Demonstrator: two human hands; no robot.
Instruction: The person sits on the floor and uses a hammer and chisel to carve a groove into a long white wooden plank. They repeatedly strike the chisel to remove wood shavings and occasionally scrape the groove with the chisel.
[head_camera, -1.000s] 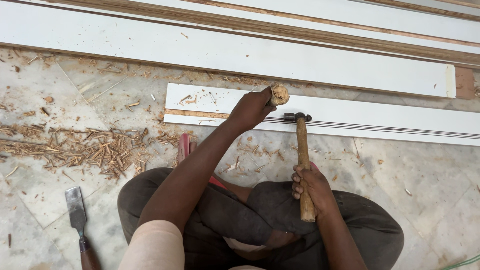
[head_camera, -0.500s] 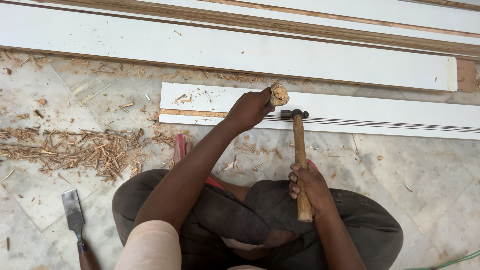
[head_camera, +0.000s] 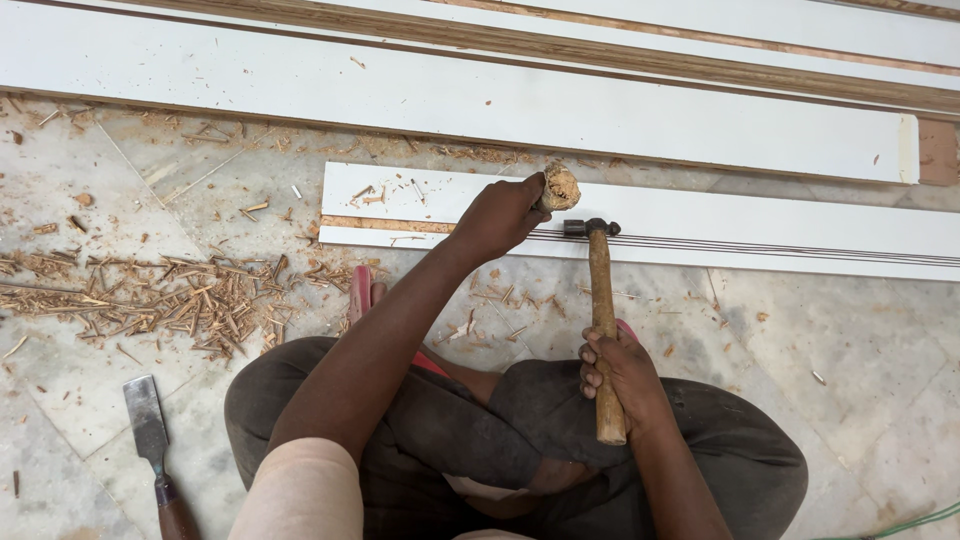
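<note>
My left hand (head_camera: 498, 215) grips a chisel whose battered wooden handle end (head_camera: 560, 186) sticks up from my fist, set on a short white board (head_camera: 760, 225) with a shallow groove cut along its near edge. My right hand (head_camera: 625, 375) holds a hammer by its wooden handle (head_camera: 602, 300). The dark metal hammer head (head_camera: 590, 228) rests on the board just right of the chisel. I squat over the floor, knees in dark trousers below.
A second wide chisel (head_camera: 150, 440) lies on the marble floor at lower left. Wood chips (head_camera: 170, 295) are heaped left of my knee. Long white boards (head_camera: 400, 95) and wooden strips lie beyond. A green cable (head_camera: 915, 522) runs at lower right.
The view has shifted slightly; the hammer head stays low by the chisel and both hands keep their grips.
</note>
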